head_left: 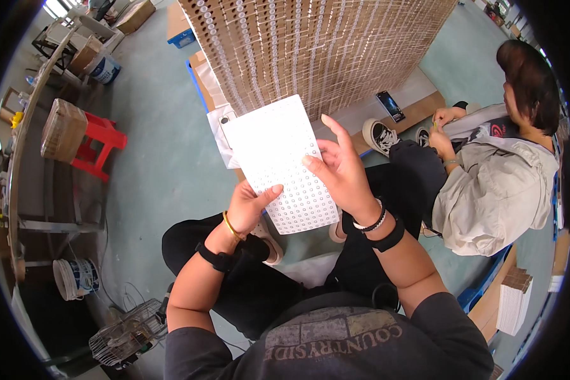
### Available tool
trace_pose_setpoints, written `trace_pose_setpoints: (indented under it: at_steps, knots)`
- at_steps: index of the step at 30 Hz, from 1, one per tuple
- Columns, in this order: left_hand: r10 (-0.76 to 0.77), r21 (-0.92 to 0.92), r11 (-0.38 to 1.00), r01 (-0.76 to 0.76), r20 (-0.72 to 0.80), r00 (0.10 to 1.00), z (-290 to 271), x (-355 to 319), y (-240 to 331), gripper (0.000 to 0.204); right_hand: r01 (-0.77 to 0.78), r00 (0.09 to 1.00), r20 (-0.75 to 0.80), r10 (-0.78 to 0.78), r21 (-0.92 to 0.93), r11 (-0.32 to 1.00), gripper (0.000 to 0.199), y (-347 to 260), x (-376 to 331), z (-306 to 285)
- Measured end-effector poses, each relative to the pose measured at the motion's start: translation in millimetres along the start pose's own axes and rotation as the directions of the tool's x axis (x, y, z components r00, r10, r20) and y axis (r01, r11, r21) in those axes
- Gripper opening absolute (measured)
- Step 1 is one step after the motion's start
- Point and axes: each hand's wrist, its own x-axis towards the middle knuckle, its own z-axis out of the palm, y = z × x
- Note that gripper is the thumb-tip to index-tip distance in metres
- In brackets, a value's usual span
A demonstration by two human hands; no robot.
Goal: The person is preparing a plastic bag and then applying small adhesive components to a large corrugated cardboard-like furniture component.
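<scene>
My left hand pinches the lower edge of a white sheet of small round stickers, thumb on top. My right hand rests open-fingered against its right edge. The sheet tilts above my knees, rows of rings covering it.

My dark grey tee, black trousers; gold bangle and black strap left wrist, beaded bracelet and black band right.

We see the perforated sheet between our left hand and right hand, the stacked pallet behind it, a co-worker to the right.
</scene>
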Motion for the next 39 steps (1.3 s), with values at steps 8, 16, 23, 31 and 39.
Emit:
trace_pose_setpoints:
  at_steps: [8, 16, 23, 31, 39]
  knots:
    - [0.063, -0.076, 0.994, -0.073, -0.121, 0.991, -11.6, 1.1, 27.6, 0.023, -0.009, 0.986, 0.167, 0.014, -0.033, 0.999, 0.067, -19.6, 32.1, 30.0]
    - [0.164, -0.077, 0.972, -0.224, -0.461, 0.872, -20.9, -2.1, 59.2, 0.027, -0.209, 0.910, 0.340, 0.238, -0.120, 0.971, 0.073, -3.3, 26.0, 23.0]
    - [0.326, 0.129, 0.944, -0.305, -0.521, 0.789, -26.1, 0.7, 57.8, 0.049, -0.264, 0.829, 0.452, 0.329, -0.203, 0.943, 0.051, -2.4, 20.6, 24.2]
    - [0.098, -0.135, 0.978, -0.158, -0.370, 0.924, -21.6, -8.9, 48.0, 0.068, -0.333, 0.873, 0.336, 0.354, -0.121, 0.935, 0.021, -21.8, 33.6, 4.9]
    - [-0.078, -0.181, 0.983, 0.039, -0.216, 0.973, -16.0, -11.9, 37.1, 0.023, -0.208, 0.932, 0.261, 0.252, -0.183, 0.961, 0.016, -0.1, 27.9, 11.3]
